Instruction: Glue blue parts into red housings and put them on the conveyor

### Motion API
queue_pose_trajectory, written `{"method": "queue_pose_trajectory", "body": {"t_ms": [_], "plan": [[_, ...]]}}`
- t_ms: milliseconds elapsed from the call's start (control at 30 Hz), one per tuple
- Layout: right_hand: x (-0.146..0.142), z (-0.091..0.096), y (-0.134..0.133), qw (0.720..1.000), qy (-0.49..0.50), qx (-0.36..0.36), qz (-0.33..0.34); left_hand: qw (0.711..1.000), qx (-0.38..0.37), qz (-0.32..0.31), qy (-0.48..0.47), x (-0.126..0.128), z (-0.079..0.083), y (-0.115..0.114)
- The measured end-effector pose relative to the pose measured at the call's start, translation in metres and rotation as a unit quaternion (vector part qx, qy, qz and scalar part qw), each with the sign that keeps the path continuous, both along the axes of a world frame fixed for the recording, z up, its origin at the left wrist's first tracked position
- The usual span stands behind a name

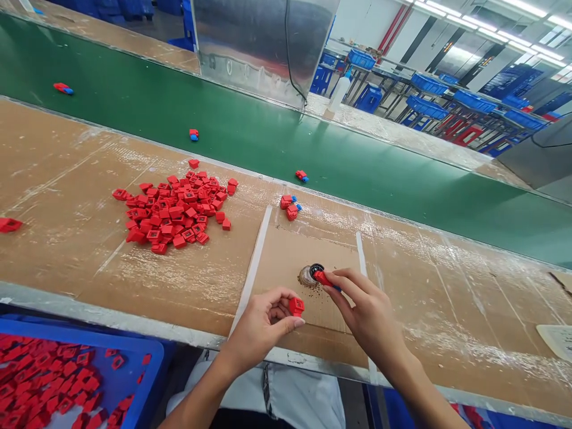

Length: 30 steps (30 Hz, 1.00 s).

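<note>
Between the thumb and fingers of my left hand [267, 319] is a small hollow red plastic part [297, 306], its square opening facing up. My right hand [364, 304] pinches a red-and-blue plastic piece [320, 276] and holds it against a small round black-and-silver fixture [308, 274] on the cardboard. Dark specks lie around that fixture. The fingers partly hide the blue end of the piece. Two red-and-blue pieces [290, 208] rest on the cardboard beyond my hands. A heap of loose red parts [176, 208] lies to the left.
Past the cardboard-covered bench [179, 283] runs a green conveyor belt [250, 143] carrying several red-and-blue pieces. At the lower left, a blue bin [149, 381] holds many red parts. A white bottle [340, 92] stands behind the belt. At the right edge lies a pale flat object [556, 341].
</note>
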State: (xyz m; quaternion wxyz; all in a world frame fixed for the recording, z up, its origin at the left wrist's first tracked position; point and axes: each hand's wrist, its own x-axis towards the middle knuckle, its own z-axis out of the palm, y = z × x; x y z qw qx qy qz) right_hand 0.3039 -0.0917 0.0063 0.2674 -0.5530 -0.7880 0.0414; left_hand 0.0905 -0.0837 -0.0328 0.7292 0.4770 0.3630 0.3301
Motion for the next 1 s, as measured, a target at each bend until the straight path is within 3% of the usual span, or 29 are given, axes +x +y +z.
{"method": "queue_pose_trajectory", "body": {"t_ms": [567,1000], "plan": [[0.002,-0.002,0.0,1.0,0.018,-0.018,-0.011,0.999,0.027,-0.014,0.026,0.0,0.001,0.0],[0.004,0.009,-0.002,0.987,0.143,-0.06,-0.049,0.999,0.011,-0.032,0.023,0.001,-0.002,0.0]]}}
